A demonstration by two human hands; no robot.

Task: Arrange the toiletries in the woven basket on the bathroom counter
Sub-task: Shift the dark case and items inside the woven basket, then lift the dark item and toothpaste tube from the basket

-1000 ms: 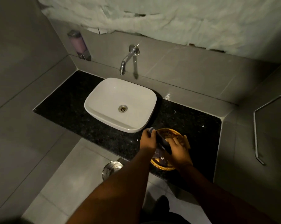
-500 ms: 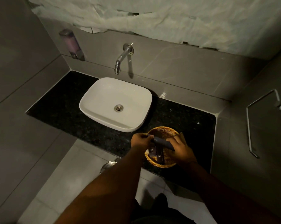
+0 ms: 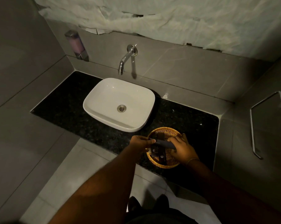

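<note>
grey tiled walls close round a dark speckled bench (image 3: 68, 109), where a white basin (image 3: 118, 104) sits under a wall tap (image 3: 128, 57) with a soap dispenser (image 3: 76, 44) off to its left. near the front edge, to the right of the basin, stands the woven basket (image 3: 164, 131), round and shallow. over it the left hand (image 3: 141, 143) and right hand (image 3: 183, 149) share one dark slim tube (image 3: 164, 143), held level across the basket: the left grip pinches its near end between fingertips and thumb, the right grip is wrapped round the other end. below the tube, small dark sachets (image 3: 159, 155) with pale emblems lie flat on the basket floor. the tube looks light and fairly stiff, probably smooth enough to slide under a loose hold, so taking it by both ends or mid-body seems safest. the sachets look thin and light, best lifted by an edge. the basket is likely light too, and could skid on the polished stone if pushed.
</note>
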